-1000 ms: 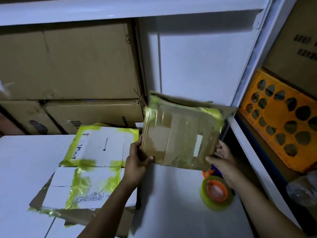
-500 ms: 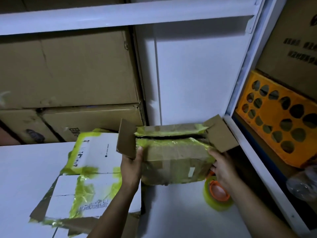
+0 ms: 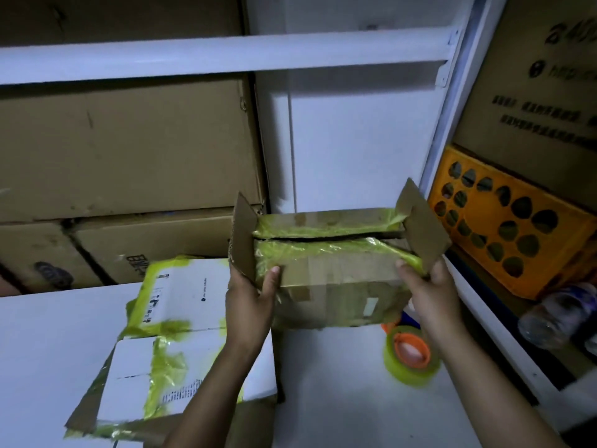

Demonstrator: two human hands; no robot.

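Cardboard box (image 3: 336,286), brown and patched with yellow-green tape, is held over the rear of the white worktop (image 3: 42,350), close to the white back panel; whether its lower edge touches the surface cannot be told. Its two long top flaps lie nearly closed with a narrow dark gap between them, while the short flaps at both ends stand up. The left hand (image 3: 248,302) grips the left end below the raised flap, thumb pressed on the front face. The right hand (image 3: 426,295) grips the right end, thumb on the upper front corner and fingers hidden behind the box. A roll of yellow-green tape (image 3: 412,357) with an orange core lies on the worktop just beside the right wrist, under the box's right corner. Flattened cartons (image 3: 181,305) bearing white labels and the same tape lie to the left, near the left forearm. Large brown cartons (image 3: 129,147) are stacked behind them beneath a white shelf beam (image 3: 226,56). To the right, beyond the white upright, stand an orange perforated crate (image 3: 510,227) and a clear plastic bottle (image 3: 555,315).
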